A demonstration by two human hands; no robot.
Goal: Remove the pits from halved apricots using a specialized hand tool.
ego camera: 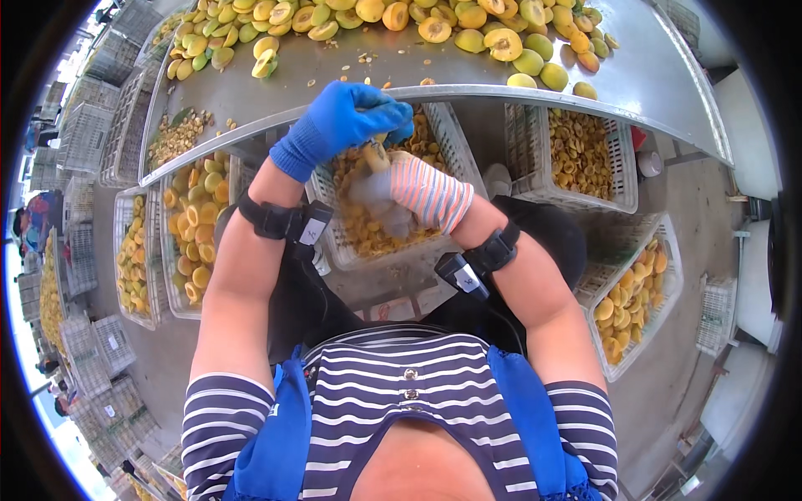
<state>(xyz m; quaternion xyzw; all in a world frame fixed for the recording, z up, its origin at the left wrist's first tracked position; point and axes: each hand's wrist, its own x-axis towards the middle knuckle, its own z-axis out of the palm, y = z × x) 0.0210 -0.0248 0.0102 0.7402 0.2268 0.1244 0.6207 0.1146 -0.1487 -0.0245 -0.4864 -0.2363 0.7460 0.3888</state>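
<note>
My left hand (360, 119), in a blue glove, is at the near edge of the metal table (282, 81). Its fingers are bent together, and what lies under them is mostly hidden. Just below and to the right is my right hand (416, 191), in a striped glove, its fingers blurred. A stained, yellowish-brown shape shows between the hands; I cannot tell whether it is a glove thumb or a held thing. Both hands are above a white plastic crate (463, 144) with yellow-orange fruit pieces (369, 235). Halved and whole yellow-green fruits, apparently apricots (504, 44), are heaped along the table's far side.
Small pits or scraps (178, 134) lie at the table's left corner. Crates of fruit stand at left (166, 250) and lower right (673, 282); another crate (529, 156) holds fruit pieces under the table. Stacked crates (91, 134) and other people (41, 216) are at far left.
</note>
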